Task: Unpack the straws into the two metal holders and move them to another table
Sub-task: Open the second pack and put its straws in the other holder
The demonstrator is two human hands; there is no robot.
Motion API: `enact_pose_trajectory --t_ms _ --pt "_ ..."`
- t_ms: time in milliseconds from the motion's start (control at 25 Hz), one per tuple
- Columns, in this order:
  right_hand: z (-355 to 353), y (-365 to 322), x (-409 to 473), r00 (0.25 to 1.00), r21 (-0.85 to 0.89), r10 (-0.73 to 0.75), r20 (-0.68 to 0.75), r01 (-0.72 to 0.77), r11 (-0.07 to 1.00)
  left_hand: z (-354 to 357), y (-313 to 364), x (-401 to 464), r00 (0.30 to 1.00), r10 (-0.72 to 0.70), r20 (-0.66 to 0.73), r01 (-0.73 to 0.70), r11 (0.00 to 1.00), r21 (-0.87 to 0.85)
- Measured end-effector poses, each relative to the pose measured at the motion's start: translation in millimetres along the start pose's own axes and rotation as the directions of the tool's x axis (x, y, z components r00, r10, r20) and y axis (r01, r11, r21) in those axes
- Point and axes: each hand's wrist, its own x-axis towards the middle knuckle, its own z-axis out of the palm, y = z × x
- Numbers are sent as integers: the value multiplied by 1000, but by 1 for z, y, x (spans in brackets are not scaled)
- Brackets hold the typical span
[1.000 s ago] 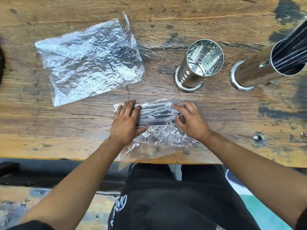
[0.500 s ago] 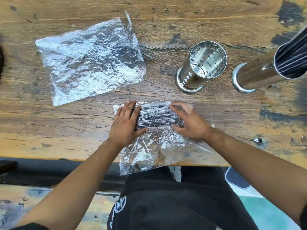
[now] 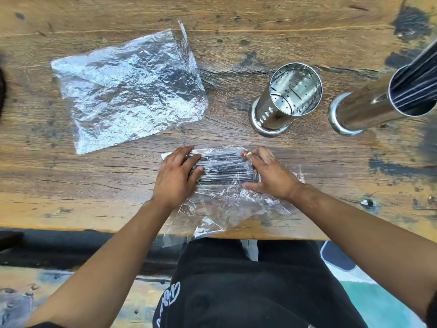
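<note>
One holder point(image 3: 399, 95) was filled with straws; the other holder point(image 3: 287, 100) stood empty. Left hand point(image 3: 176, 177) pressed flat and right hand point(image 3: 267, 172) gripped the wrapped straw bundle point(image 3: 224, 168); transfer pending.

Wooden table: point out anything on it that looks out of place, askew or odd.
The clear bag under the bundle of black straws hangs over the wooden table at its near edge. An empty crumpled bag lies loose at far left. One metal holder stands empty; the other holder already has straws. Nothing is spilled or damaged.
</note>
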Motion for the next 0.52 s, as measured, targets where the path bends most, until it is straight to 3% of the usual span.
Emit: enact_pose_trajectory --t_ms 520 --pt "-5 -13 6 997 -106 62 54 -56 993 1 -4 4 1000 -25 -19 22 993 -119"
